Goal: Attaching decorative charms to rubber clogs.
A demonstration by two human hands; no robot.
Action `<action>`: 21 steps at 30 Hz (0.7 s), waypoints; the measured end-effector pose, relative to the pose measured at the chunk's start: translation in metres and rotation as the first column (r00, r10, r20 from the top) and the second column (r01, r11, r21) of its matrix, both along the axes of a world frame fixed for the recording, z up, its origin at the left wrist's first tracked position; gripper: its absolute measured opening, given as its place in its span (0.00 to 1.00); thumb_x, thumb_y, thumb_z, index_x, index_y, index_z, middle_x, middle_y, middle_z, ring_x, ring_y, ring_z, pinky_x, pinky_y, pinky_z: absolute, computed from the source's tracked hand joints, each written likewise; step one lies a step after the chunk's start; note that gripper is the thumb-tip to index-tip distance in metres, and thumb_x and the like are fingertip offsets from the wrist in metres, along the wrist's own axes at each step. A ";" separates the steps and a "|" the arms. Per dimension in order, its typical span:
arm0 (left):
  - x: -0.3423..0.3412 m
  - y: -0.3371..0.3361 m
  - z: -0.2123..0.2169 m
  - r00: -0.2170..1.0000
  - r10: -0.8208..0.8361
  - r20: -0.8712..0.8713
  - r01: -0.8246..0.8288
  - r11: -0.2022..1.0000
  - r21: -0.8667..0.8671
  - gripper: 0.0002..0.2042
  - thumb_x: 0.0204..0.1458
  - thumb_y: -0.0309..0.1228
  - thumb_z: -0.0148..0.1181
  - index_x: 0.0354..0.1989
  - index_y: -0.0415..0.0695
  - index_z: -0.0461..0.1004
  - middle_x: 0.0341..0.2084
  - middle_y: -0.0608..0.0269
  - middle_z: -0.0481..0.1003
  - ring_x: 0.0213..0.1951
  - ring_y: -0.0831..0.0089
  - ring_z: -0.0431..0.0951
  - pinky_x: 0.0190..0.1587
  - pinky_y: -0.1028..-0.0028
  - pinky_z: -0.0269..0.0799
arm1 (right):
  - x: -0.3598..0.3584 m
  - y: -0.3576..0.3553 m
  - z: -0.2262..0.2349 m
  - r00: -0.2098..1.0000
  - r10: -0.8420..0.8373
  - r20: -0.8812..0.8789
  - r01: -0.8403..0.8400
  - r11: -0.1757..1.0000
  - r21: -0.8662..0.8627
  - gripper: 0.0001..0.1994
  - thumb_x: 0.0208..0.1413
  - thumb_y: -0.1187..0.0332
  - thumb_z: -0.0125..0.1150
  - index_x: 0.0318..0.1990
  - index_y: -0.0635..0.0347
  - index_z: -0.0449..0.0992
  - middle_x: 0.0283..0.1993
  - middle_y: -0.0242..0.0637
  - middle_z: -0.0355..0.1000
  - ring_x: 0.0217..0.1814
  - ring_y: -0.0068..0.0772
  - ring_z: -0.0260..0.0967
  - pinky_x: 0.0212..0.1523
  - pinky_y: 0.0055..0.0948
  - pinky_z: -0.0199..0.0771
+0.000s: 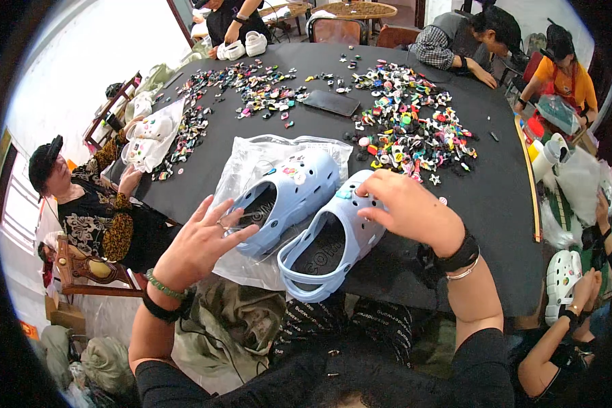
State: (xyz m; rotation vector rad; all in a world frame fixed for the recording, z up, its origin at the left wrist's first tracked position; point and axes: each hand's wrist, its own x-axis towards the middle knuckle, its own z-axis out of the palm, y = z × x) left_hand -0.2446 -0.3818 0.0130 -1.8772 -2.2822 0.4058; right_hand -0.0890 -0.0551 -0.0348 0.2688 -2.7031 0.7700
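Note:
Two light blue clogs lie in front of me, toes pointing away. The left clog (pixel 304 178) carries several small decorations on its upper and rests on a clear plastic bag (pixel 241 153). Over its heel end my left hand (pixel 207 234) is open, fingers spread, with nothing held. On the right clog (pixel 357 224) a light blue shoe charm (pixel 345 194) sits on the upper. My right hand (pixel 411 207) is at that clog's toe, its thumb and fingers bent over the upper. Whatever lies between the fingertips is mostly hidden.
Loose shoe charms form a big heap (pixel 415 115) at the right and more piles (pixel 265 92) at far left. A dark flat tray (pixel 331 103) lies between. White clogs (pixel 243 46) stand at the far edge. Several people work around the black table (pixel 455 251).

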 end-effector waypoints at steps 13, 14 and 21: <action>0.010 0.063 -0.008 0.383 -0.054 0.922 -0.777 0.521 0.353 0.12 0.64 0.30 0.52 0.49 0.35 0.69 0.46 0.53 0.74 0.47 0.71 0.75 0.54 0.73 0.69 | -0.008 0.018 0.070 0.925 -0.162 -0.344 0.100 0.976 -0.192 0.10 0.53 0.70 0.64 0.38 0.68 0.75 0.32 0.49 0.73 0.35 0.51 0.73 0.38 0.41 0.72; 0.006 0.065 -0.020 0.383 -0.059 0.922 -0.775 0.522 0.356 0.12 0.64 0.30 0.52 0.49 0.35 0.69 0.46 0.53 0.74 0.47 0.71 0.75 0.54 0.73 0.69 | -0.008 0.018 0.071 0.930 -0.151 -0.336 0.093 0.979 -0.182 0.09 0.54 0.70 0.64 0.38 0.68 0.75 0.32 0.49 0.73 0.35 0.51 0.73 0.38 0.41 0.72; -0.009 0.077 -0.058 -0.458 -0.463 0.759 -0.845 0.491 -0.211 0.25 0.66 0.42 0.48 0.59 0.29 0.64 0.55 0.50 0.71 0.55 0.65 0.72 0.61 0.67 0.67 | -0.007 0.031 0.064 0.931 -0.128 -0.343 0.117 0.992 -0.055 0.10 0.54 0.71 0.65 0.40 0.68 0.76 0.34 0.45 0.76 0.35 0.40 0.76 0.36 0.32 0.74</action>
